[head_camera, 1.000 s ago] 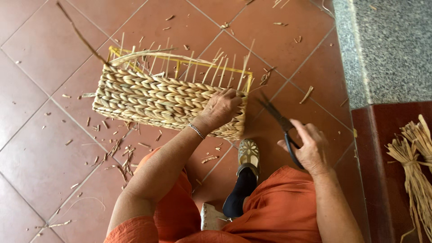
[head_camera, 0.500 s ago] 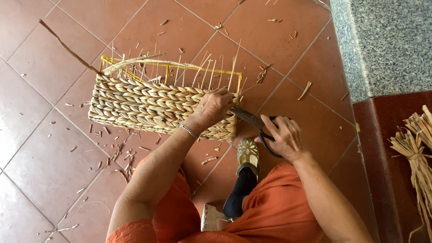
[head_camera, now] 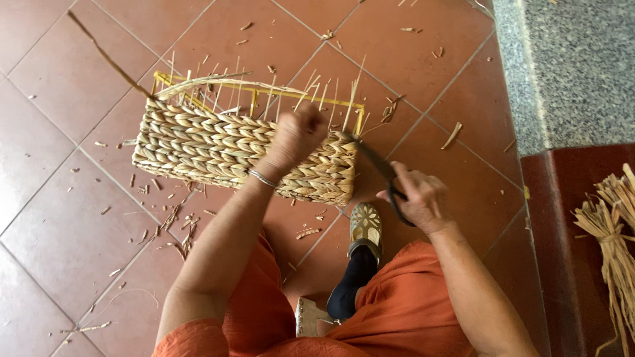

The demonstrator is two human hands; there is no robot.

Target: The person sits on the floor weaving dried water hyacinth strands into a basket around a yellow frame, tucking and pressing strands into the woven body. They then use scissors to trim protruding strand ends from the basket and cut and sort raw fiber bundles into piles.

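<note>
Low in the frame, orange trousers (head_camera: 397,317) and a patterned shoe (head_camera: 365,228) on the red floor tiles (head_camera: 59,218). Just above, at centre right, the right hand (head_camera: 418,198) is clenched around dark scissors (head_camera: 380,173), blades aimed at the basket's right corner. The left hand (head_camera: 296,135), bangle (head_camera: 262,178) on the wrist, grips the upright strands at the rim. The woven basket (head_camera: 218,149) lies on its side, centre left, yellow frame showing. Loose straw bundle (head_camera: 612,231) far right.
</note>
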